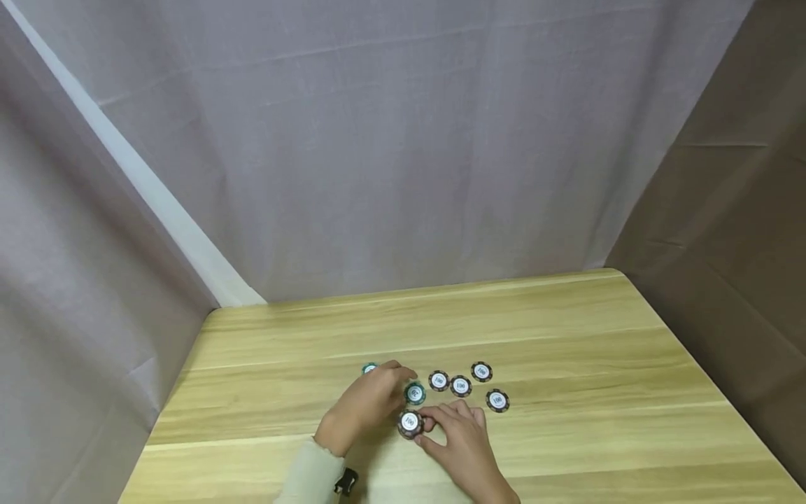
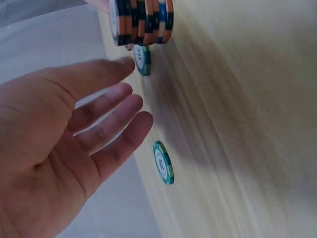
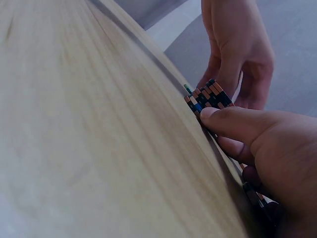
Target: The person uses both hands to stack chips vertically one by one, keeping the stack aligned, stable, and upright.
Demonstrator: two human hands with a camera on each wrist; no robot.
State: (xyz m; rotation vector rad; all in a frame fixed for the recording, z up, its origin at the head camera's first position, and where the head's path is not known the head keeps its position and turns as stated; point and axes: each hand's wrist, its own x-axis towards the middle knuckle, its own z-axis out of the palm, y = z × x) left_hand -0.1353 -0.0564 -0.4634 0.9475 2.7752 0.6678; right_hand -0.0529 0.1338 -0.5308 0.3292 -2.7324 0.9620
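Observation:
A short stack of poker chips (image 1: 410,423), black and brown-orange edged with "100" on top, stands near the table's front. My right hand (image 1: 460,444) pinches the stack between thumb and fingers; the right wrist view shows the thumb (image 3: 223,118) against its edge. One blue-edged chip shows low in the stack (image 2: 143,22). My left hand (image 1: 368,399) hovers left of the stack, holding nothing, fingers loosely spread. A green chip (image 1: 415,393) lies just behind the stack, close to the left fingertips. Another green chip (image 1: 369,367) is partly hidden behind the left hand.
Several loose black-and-brown "100" chips lie flat to the right of the green chip, among them one at the back (image 1: 481,371) and one farthest right (image 1: 497,400). Grey cloth (image 1: 403,161) hangs behind the wooden table (image 1: 598,350); brown cloth (image 1: 737,231) hangs at the right.

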